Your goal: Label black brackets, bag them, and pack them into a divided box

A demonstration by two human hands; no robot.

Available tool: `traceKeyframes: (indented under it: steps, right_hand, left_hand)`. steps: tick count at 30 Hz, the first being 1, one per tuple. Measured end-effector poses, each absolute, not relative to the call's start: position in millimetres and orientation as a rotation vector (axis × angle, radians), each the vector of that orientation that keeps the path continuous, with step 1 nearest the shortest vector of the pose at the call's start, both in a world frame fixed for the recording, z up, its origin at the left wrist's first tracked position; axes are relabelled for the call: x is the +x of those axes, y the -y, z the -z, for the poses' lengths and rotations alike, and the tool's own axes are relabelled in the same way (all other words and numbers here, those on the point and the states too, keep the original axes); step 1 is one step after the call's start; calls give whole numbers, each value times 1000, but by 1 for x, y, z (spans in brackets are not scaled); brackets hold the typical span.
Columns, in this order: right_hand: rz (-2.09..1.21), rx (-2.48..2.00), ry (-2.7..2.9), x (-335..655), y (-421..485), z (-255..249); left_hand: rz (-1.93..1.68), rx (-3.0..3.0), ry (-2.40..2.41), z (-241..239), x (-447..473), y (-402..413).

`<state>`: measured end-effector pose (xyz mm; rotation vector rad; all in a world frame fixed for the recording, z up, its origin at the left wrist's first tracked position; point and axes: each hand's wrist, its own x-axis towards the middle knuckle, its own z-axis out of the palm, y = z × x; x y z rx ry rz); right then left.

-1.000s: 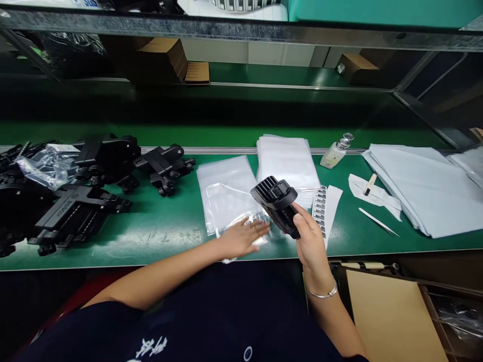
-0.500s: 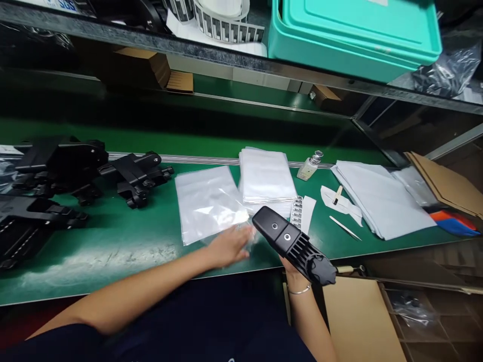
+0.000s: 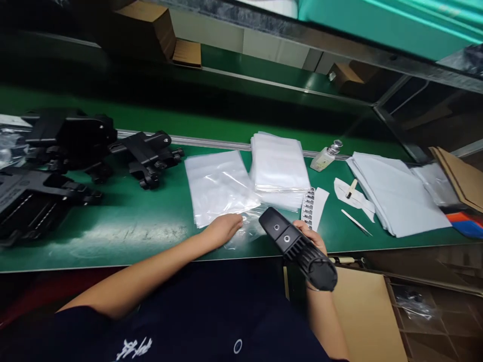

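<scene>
My right hand (image 3: 314, 237) is wrapped round a black ribbed plastic part (image 3: 289, 239) with two screws in its flat end and a round other end. The part is tilted over the front of the bench. To its left, my left hand (image 3: 224, 227) has its fingers pressed together at the edge of a clear plastic bag (image 3: 247, 232), which reaches toward the black part. Behind that hand lie flat clear bags (image 3: 215, 186). A thicker stack of bags (image 3: 279, 163) lies beside them, with a strip of printed labels (image 3: 308, 208) at its right.
Black jointed assemblies (image 3: 71, 141) cover the bench's left side. To the right are a small glass bottle (image 3: 325, 157), a brush (image 3: 351, 187), tweezers (image 3: 355, 222) and white sheets (image 3: 402, 193). A metal shelf edge (image 3: 339, 40) crosses above; an open carton (image 3: 366, 311) stands below.
The view has tipped downward. My left hand's fingers have come together on the clear bag's edge. My right hand's fingers now show round the far side of the black part.
</scene>
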<state>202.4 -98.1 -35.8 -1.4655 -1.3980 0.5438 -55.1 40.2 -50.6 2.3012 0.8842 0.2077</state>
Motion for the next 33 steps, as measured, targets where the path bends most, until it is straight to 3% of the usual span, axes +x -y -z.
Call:
traceKeyframes:
  steps: [3,6,16,23,26,29,33]
  right_hand:
    - [-906,-1229,1487,199,99,19]
    - [-1021,-1337,1645,186,94,9]
    - [-277,-1731,1293,127,93,42]
    - [-290,-1457,1605,135,88,38]
    - [-299,-1587,1431,134,86,42]
    - [-218,-1741,1215,123,83,47]
    - [-148,-1635,1478,104,75,47]
  left_hand:
    - [-258,2117,-916,33,-60,-54]
    - [-333,2058,-946,15,-64,-55]
    - [-215,2278,-978,-18,-78,-49]
    - [-264,2464,-662,-36,-73,-60]
    - [-252,2509,-471,-34,-77,-56]
    - [-264,2473,-482,-33,-76,-52]
    - [-387,2407,-562,-38,-57,-45]
